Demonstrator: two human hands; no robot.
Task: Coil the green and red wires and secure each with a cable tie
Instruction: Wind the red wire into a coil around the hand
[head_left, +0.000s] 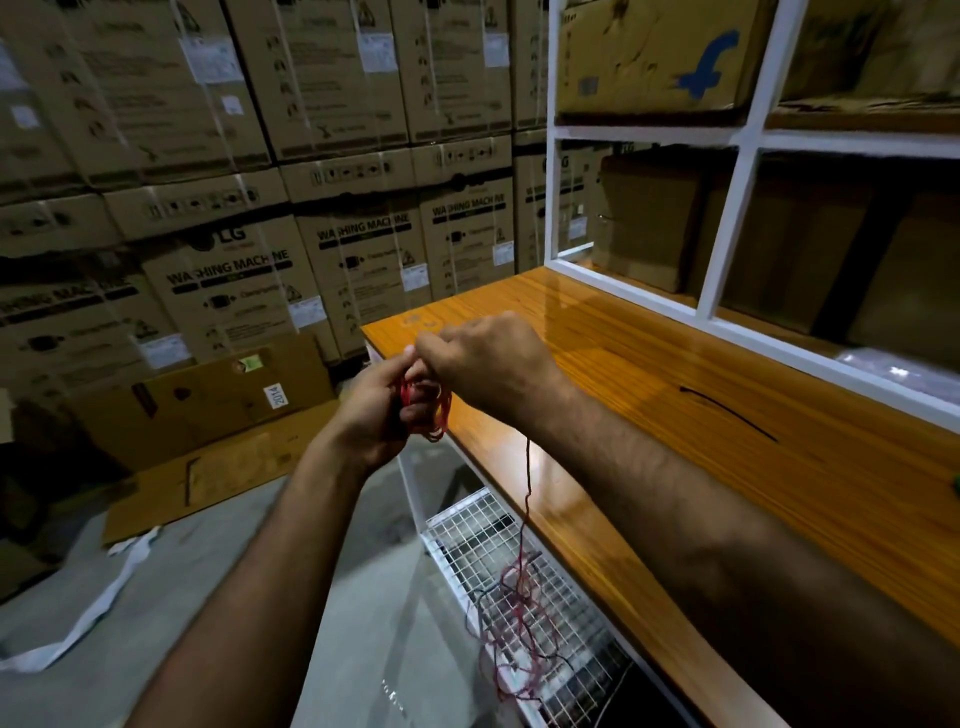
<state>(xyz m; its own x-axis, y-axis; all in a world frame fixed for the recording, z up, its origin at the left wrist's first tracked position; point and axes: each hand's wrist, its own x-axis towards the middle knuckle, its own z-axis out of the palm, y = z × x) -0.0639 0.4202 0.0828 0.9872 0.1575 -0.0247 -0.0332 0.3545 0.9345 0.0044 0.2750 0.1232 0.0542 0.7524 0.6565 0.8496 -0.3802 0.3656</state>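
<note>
My left hand (376, 410) grips a small coil of red wire (435, 415) just off the near-left corner of the wooden table (675, 395). My right hand (483, 364) is above it, fingers curled, pinching the same red wire at the coil. From the hands a strand of red wire (527, 478) hangs down to a loose tangle (519, 623) over the wire mesh shelf under the table. A small green object (956, 483) peeks in at the right edge of the table. A black cable tie (727, 413) lies on the tabletop.
A white-framed shelf (727, 228) with cardboard boxes stands along the table's far side. Stacked washing machine cartons (234, 260) fill the wall to the left. Flattened cardboard (208, 467) and a white strip (104, 597) lie on the grey floor.
</note>
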